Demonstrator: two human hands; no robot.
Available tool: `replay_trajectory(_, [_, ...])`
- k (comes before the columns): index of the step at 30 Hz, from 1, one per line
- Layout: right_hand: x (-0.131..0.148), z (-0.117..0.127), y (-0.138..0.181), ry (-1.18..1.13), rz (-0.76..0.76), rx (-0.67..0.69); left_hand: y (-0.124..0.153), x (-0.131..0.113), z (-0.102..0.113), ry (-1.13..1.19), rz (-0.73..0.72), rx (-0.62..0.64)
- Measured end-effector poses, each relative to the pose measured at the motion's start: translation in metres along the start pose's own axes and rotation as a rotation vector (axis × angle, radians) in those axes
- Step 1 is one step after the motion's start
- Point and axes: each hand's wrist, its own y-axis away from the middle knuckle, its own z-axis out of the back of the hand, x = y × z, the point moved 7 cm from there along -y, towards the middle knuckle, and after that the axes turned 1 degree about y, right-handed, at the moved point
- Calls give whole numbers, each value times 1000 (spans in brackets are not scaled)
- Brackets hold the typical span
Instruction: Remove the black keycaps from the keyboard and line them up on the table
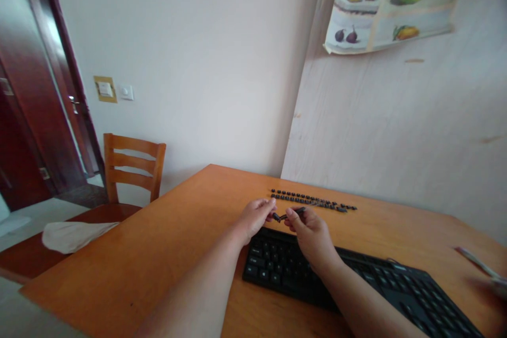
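Note:
Above the back edge of a black keyboard (317, 274), both hands are raised close together. My left hand (255, 219) pinches a small black piece (276, 217) that looks like a keycap, between thumb and fingers. My right hand (311, 232) is closed round a thin black tool (300, 211), whose narrow bent end points left and meets or nearly meets the small piece. Its exact kind is too small to tell. Behind the hands, small black keycaps (289, 196) lie in two rows on the table. My right forearm covers part of the keyboard.
The wooden table (178, 232) stands against the wall. A thin brush-like object (477, 263) lies at the right edge, blurred. At the left is a wooden chair (134, 169) with a white cloth (75, 236) on its seat. Fruit pictures (392, 8) hang on the wall.

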Motion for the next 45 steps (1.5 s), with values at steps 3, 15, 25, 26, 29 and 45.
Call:
replay_trajectory(3, [0, 5, -3, 50, 47, -34, 3, -8, -8, -27, -61, 78])
replay_trajectory(15, [-10, 5, -8, 43, 14, -64, 2, 0, 1, -10, 51, -12])
replay_trajectory(25, [19, 6, -8, 524, 171, 70, 2, 1, -1, 38, 83, 1])
replay_trajectory(26, [23, 3, -8, 655, 191, 117, 3, 0, -1, 32, 87, -1])
replay_trajectory(29, [36, -7, -6, 940, 255, 240, 4, 0, -1, 24, 95, 1])
replay_trajectory(45, [33, -26, -25, 1220, 331, 362, -3, 9, 4, 89, 87, -59])
